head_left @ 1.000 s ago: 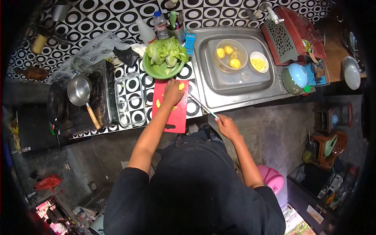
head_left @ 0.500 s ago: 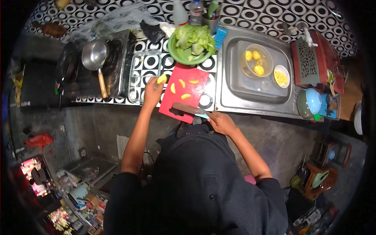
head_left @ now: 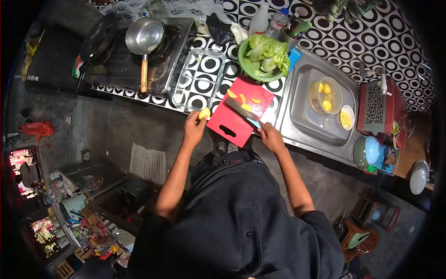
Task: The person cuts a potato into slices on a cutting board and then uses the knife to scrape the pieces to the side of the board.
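My left hand (head_left: 193, 129) is closed on a yellow potato piece (head_left: 204, 113), just off the left edge of the red cutting board (head_left: 239, 123). A broad-bladed knife (head_left: 240, 110) with a light blue handle is in my right hand (head_left: 272, 138), its fingers wrapped round the handle. The blade lies slantwise over the middle of the board, right beside several yellow potato wedges (head_left: 255, 100) on the far half. Behind the board stands a green bowl (head_left: 256, 73) of leafy lettuce (head_left: 268, 53).
Left of the board sits a clear glass dish (head_left: 179, 100); beyond it a saucepan (head_left: 145, 36) rests on the stove (head_left: 116, 74). In the sink (head_left: 297, 125) are a bowl of peeled potatoes (head_left: 327, 106) and a small white bowl (head_left: 347, 125). Bottles (head_left: 277, 21) stand behind.
The view has turned and shifted. The knife blade has moved from the board's near end up to the wedges. My left hand, still holding the potato piece, has come nearer my body.
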